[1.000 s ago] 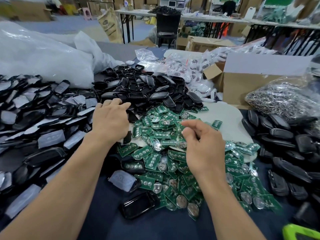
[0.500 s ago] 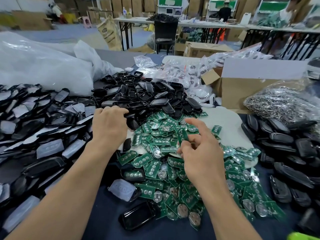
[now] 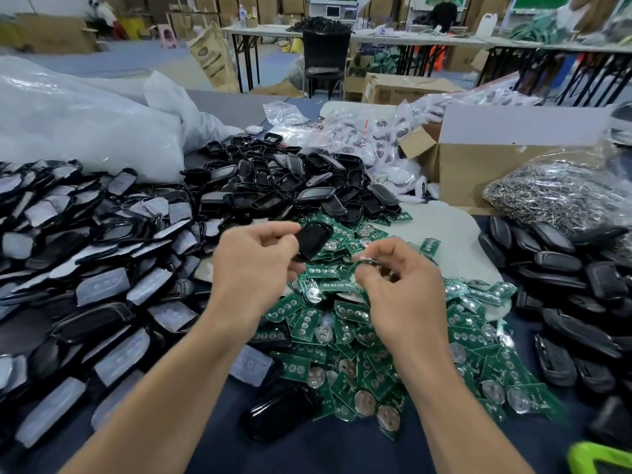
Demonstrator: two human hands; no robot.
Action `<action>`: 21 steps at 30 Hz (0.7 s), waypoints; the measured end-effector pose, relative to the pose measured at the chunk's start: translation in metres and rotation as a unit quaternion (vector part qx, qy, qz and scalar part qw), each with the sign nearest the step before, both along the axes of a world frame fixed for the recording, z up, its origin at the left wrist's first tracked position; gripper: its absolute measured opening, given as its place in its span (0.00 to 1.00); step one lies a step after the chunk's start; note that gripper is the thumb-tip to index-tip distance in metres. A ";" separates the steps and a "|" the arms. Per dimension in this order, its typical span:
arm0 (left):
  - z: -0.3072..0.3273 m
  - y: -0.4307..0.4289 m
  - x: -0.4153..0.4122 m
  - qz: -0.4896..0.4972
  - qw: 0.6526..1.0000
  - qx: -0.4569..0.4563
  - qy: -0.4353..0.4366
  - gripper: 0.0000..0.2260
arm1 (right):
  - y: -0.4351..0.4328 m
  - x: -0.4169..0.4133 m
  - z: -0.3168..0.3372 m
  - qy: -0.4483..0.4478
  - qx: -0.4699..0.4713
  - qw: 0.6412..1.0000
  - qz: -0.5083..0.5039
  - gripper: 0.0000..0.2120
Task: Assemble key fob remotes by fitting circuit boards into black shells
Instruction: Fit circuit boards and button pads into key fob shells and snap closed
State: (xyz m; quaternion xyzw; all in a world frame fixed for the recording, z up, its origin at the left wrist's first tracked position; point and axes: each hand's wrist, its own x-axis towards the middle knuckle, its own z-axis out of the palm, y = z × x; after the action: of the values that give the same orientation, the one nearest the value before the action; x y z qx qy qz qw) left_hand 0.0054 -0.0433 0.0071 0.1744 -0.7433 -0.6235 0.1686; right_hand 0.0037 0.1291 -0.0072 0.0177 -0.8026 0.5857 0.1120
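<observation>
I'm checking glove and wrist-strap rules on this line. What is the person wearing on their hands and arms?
The left hand and right hand are bare, without gloves; the left forearm and right forearm are uncovered to the frame's lower edge, with no sleeve, watch or wrist strap in view.

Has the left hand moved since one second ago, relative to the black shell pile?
Yes. The left hand left the black shell pile and came nearer, over the green circuit boards, gripping one black shell.

Shell heaps [image 3: 85, 254] flank the board pile [image 3: 359, 323].
</observation>
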 end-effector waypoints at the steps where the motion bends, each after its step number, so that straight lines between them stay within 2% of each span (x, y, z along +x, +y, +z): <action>1: -0.005 0.003 0.004 -0.015 1.000 0.011 -0.009 0.12 | 0.001 -0.001 0.000 0.004 -0.001 1.000 -0.006 0.09; 6: -0.017 0.010 0.007 -0.054 0.990 0.128 -0.024 0.15 | 0.002 -0.004 0.000 -0.004 -0.102 0.995 0.009 0.08; 12: -0.011 0.010 0.009 -0.088 0.988 0.122 0.025 0.17 | -0.006 -0.002 0.002 -0.072 -0.241 0.965 0.077 0.10; 17: -0.009 0.010 0.010 -0.109 0.990 0.078 0.038 0.18 | -0.005 -0.001 0.003 -0.091 -0.271 0.955 0.080 0.06; 21: -0.011 0.009 0.010 -0.114 0.990 0.075 0.034 0.18 | -0.005 -0.001 0.002 -0.081 -0.243 0.963 0.084 0.07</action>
State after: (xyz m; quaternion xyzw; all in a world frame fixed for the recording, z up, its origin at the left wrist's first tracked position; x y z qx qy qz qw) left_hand 0.0152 -0.0346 -0.0034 0.0799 -0.7034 -0.6979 0.1080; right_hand 0.0023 0.1237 -0.0050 0.0098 -0.6381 0.7699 -0.0022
